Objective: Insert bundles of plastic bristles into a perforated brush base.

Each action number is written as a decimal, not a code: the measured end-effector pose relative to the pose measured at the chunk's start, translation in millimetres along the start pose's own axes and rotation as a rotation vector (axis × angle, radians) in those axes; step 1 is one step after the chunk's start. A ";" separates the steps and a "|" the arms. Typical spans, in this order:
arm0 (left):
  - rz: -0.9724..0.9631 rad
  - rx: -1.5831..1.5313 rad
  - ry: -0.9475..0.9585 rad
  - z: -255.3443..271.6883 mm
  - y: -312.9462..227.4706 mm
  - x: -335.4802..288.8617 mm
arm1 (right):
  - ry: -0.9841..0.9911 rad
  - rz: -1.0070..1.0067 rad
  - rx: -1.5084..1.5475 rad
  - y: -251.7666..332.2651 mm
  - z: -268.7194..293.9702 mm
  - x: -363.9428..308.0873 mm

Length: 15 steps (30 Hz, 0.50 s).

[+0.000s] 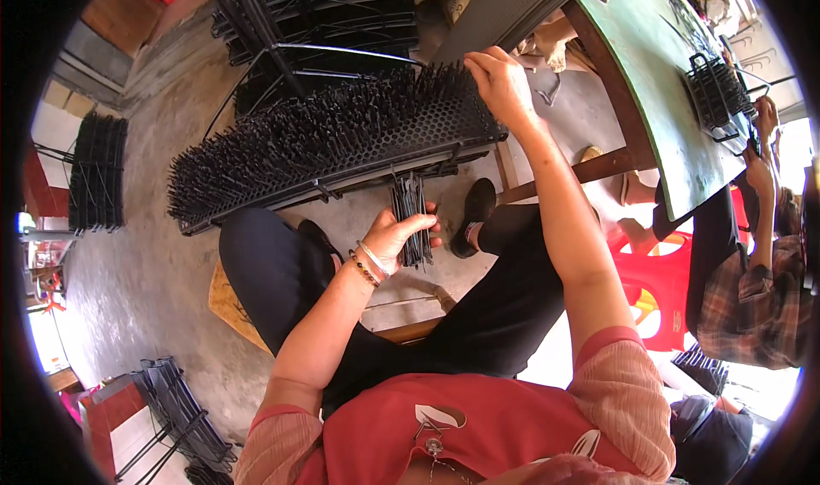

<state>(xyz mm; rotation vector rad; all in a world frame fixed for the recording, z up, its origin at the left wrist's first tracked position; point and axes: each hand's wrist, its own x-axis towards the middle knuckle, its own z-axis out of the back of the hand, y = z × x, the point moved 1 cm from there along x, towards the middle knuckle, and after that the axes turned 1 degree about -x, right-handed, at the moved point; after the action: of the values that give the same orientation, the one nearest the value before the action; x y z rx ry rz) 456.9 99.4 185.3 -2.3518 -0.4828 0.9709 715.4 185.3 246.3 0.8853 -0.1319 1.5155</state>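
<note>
My left hand is closed around a bundle of thin black rods, held upright between my knees and the rack. In front of me stretches a long black perforated rack, its holes densely filled with short dark rods standing on end. Over the rack's right end is my right hand, its fingertips pressed together at the last rods there. Whatever those fingers pinch is too small to make out.
A green-topped table stands at the right, where another person's hands work at a black wire rack. Red plastic stools are beside it. More filled racks stand beyond mine, behind a black metal frame. Further racks line the left.
</note>
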 end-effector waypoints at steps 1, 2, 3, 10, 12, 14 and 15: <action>0.017 0.003 0.000 0.9 -0.2 0.2 | 0.015 -0.003 0.000 -0.6 -0.3 0.3; 0.034 0.005 0.000 1.3 -0.4 0.4 | 0.030 -0.006 0.000 -1.2 -0.4 0.3; 0.035 0.007 0.001 0.6 -0.2 0.3 | 0.028 -0.007 -0.001 -1.7 -0.4 0.0; 0.003 -0.014 0.001 0.6 1.2 1.6 | -0.036 -0.029 -0.071 0.9 -0.4 2.9; 0.000 -0.019 0.001 1.4 1.6 2.1 | -0.025 -0.033 -0.090 4.1 -1.3 3.7; -0.002 -0.028 0.008 1.9 2.3 3.1 | -0.031 -0.028 -0.125 4.3 -1.7 5.2; -0.001 -0.027 0.008 1.5 1.8 2.7 | -0.031 -0.028 -0.125 4.2 -1.7 6.6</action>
<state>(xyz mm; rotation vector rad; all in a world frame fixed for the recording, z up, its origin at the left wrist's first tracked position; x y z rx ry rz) 457.9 99.9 181.8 -2.3785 -0.4975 0.9594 711.6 190.8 250.7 0.8084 -0.2333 1.4513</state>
